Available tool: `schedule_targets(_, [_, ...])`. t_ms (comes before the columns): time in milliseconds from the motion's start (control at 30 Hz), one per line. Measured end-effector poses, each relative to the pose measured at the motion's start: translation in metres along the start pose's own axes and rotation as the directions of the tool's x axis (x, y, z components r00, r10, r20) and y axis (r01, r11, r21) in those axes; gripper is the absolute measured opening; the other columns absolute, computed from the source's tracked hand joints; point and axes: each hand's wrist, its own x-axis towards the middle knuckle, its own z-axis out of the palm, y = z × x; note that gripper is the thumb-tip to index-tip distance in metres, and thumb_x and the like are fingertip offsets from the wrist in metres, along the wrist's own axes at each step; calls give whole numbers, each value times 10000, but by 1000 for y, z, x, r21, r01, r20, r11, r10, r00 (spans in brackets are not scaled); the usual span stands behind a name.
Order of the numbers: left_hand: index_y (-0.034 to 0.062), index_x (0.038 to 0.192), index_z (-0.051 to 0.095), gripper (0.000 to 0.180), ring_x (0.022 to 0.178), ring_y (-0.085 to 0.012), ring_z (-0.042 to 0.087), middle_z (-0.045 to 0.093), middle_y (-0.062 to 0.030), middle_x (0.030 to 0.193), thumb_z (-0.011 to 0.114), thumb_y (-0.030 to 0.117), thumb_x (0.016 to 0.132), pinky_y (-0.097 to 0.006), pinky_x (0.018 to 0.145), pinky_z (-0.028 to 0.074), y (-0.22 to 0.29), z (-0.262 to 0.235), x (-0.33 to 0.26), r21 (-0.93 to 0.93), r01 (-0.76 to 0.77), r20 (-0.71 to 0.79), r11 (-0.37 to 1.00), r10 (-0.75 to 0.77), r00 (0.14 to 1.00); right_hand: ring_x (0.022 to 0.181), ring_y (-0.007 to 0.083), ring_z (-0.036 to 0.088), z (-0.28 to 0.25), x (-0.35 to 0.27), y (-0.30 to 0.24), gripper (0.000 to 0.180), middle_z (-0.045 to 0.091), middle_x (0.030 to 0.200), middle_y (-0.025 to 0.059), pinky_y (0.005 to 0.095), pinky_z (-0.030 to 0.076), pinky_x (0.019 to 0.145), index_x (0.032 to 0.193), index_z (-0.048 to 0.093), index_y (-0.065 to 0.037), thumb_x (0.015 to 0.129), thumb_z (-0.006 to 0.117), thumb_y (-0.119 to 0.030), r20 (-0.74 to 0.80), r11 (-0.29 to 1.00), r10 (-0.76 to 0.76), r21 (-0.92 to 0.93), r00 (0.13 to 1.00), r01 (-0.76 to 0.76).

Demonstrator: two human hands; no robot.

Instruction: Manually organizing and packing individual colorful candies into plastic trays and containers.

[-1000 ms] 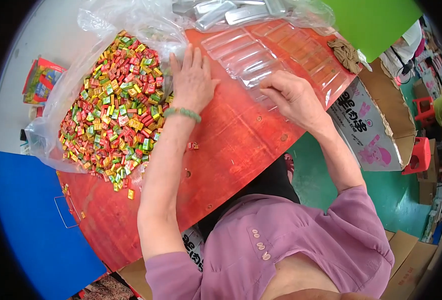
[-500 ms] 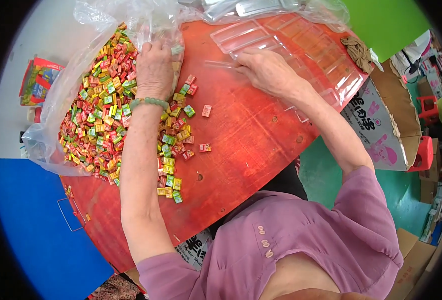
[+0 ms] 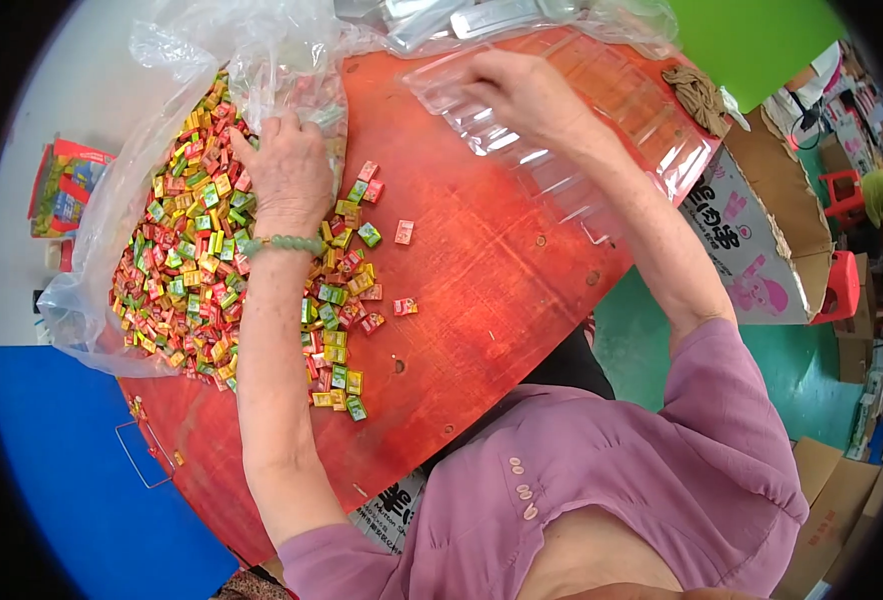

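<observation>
Bench (image 3: 482, 260), red, scuffed; floor (image 3: 647, 350), glossy green, four o'clock. Carton (image 3: 737, 258), white cardboard, three o'clock: bold dark lettering (image 3: 717, 228), pink cartoon figure (image 3: 759, 288). Small wrapped sweets (image 3: 197, 290), red-yellow-green, nine to ten o'clock; left hand (image 3: 289, 175) over them, fingers bent, grip unclear. Clear plastic trays (image 3: 637, 112), one o'clock; right hand (image 3: 522, 95) there, curled, grip unclear.

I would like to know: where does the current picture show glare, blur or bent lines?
Head view: white glare streaks on the clear plastic trays; head view: the right hand looks slightly soft; head view: the red table's left edge bows, and the picture's corners are black.
</observation>
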Motion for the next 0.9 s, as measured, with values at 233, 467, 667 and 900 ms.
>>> schedule_targets(233, [-86, 1296, 432, 578, 1296, -391, 378, 430, -263, 1358, 569, 312, 900, -511, 1087, 272, 69, -1, 6, -470, -70, -180, 880, -18, 984, 742, 78, 564, -64, -57, 10, 163, 625, 788, -4, 240, 441, 650, 928, 605, -2, 948, 531, -145, -120, 937, 332, 155, 936, -312])
schedule_targets(467, [-162, 1314, 340, 643, 1291, -459, 348, 375, -348, 1360, 484, 345, 946, -468, 1094, 282, 134, 26, 37, -892, 205, 69, 404, -326, 943, 881, 119, 565, -27, -138, -62, 147, 619, 1054, 86, 269, 471, 792, 982, 508, -18, 997, 467, -159, 43, 441, 445, 859, 894, -261])
schedule_targets(667, [-172, 1286, 369, 652, 1266, -448, 380, 398, -361, 1324, 431, 389, 958, -451, 1070, 304, 138, 48, 58, -943, 303, 177, 137, -566, 805, 987, 113, 529, 1, -160, -74, 159, 600, 1170, 83, 265, 435, 867, 985, 495, -22, 1010, 440, -169, 217, 470, 242, 826, 946, -310])
schedule_targets(900, [-91, 1167, 525, 602, 1181, -420, 464, 508, -279, 1242, 383, 453, 953, -430, 1006, 354, 158, 39, 74, -880, 427, 248, 208, -565, 787, 1125, 141, 505, -4, -157, -39, 172, 589, 1183, 104, 308, 402, 961, 943, 494, -21, 1010, 448, -173, 404, 494, 162, 756, 900, -428])
